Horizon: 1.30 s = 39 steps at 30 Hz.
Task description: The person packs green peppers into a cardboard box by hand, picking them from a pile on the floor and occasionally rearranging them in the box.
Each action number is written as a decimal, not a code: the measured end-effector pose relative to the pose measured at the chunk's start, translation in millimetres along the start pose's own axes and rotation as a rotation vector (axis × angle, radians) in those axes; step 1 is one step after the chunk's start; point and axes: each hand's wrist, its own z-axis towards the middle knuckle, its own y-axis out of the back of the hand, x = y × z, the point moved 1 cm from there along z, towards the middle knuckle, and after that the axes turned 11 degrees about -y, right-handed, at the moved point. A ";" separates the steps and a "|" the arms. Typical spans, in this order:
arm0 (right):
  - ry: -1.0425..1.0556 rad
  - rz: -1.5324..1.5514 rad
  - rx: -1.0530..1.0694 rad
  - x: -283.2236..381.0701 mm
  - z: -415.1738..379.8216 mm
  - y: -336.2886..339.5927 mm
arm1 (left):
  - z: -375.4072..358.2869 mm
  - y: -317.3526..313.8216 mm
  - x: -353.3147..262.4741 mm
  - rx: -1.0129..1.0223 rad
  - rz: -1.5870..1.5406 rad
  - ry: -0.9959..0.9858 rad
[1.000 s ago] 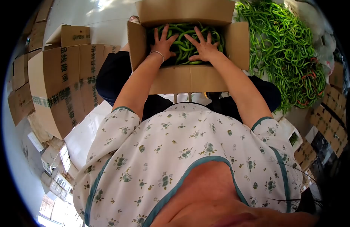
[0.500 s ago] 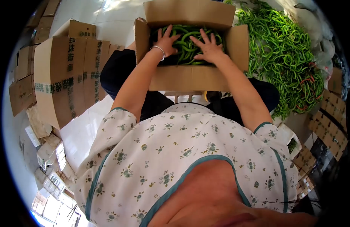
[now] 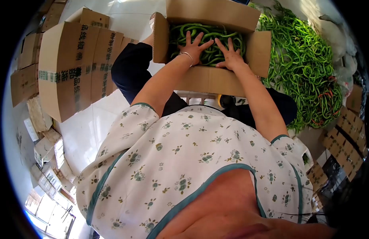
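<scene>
An open cardboard box (image 3: 210, 79) stands between my knees with its flaps spread outward. Long green chili peppers (image 3: 210, 51) fill it. My left hand (image 3: 195, 48), with a silver bangle at the wrist, lies palm down on the peppers, fingers spread. To its right my right hand (image 3: 232, 56) also rests flat on them, fingers apart. Neither hand is closed round a pepper; what is under the palms is hidden.
A big heap of green chili peppers (image 3: 302, 75), a few of them red, lies on the floor at the right. Printed cardboard boxes (image 3: 68, 71) stand at the left, and more cartons (image 3: 344, 139) at the lower right. Plastic bags (image 3: 344, 67) lie beside the heap.
The view has shifted, so the box appears further right. My left hand has moved inward across the peppers, nearer my right hand. Both hands stay spread on the peppers.
</scene>
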 end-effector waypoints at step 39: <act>-0.802 1.784 -0.174 -357.3 -113.5 -221.0 | -84.3 84.5 64.2 -0.659 -1.235 0.727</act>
